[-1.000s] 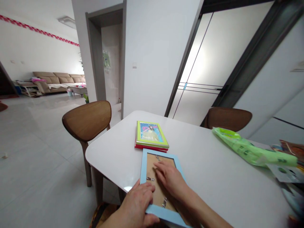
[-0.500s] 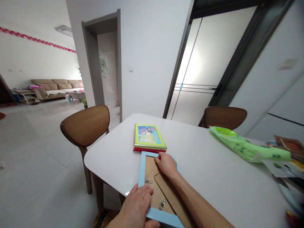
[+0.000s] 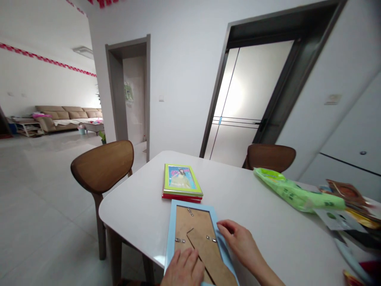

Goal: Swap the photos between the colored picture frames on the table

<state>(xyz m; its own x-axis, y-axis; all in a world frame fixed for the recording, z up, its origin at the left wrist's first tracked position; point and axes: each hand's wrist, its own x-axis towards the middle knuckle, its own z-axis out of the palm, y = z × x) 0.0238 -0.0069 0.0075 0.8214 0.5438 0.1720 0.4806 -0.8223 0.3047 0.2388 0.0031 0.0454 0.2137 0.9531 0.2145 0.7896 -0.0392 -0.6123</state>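
A light blue photo frame (image 3: 170, 241) lies face down at the table's near edge, its brown backing board (image 3: 195, 221) uppermost. Small metal clips show at the top, left and right of the board, and a stand leg (image 3: 208, 258) slants across it. My left hand (image 3: 185, 269) rests on the lower left of the board with its fingers stretched out flat; its thumb is hidden. Beside the right rim is my right hand (image 3: 239, 243), fingers and thumb curled closed at the rim near the right clip. I cannot make out what, if anything, they pinch.
A green photo frame (image 3: 182, 178) with a picture lies on a red frame (image 3: 181, 197) just beyond the blue one. A green plastic bag (image 3: 300, 192) and several loose items lie on the table's (image 3: 238, 198) right side. Wooden chairs (image 3: 102, 165) stand at the left and far side.
My right hand has left the frame's top and moved to its right rim, uncovering the top and right clips. My left hand has shifted from the left rim onto the board. The view has tilted.
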